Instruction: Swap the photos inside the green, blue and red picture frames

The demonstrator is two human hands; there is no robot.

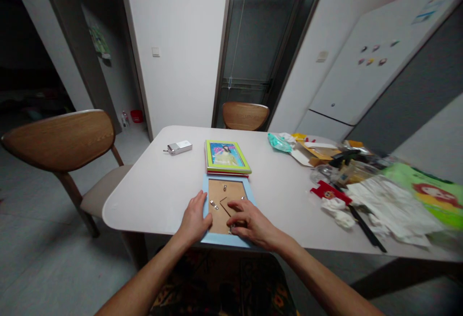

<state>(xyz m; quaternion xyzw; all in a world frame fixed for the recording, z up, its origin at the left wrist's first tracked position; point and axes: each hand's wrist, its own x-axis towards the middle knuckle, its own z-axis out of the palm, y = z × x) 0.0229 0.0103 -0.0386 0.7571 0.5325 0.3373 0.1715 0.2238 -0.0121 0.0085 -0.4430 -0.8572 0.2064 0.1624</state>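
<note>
Blue frame point(224, 240) lies back-up at the near edge of the table point(155, 195), left hand point(193, 220) resting on its left side, spread fairly wide, right hand point(253, 223) half-curled over a metal clip point(230, 230), can't tell if it's pinched; just past that, a green-framed picture point(227, 156) tops a stack point(233, 175), then a wooden chair point(246, 116)

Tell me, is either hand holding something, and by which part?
The left hand steadies the blue frame at its left side; whether the right hand, over the brown backing, grips anything cannot be told.
</note>
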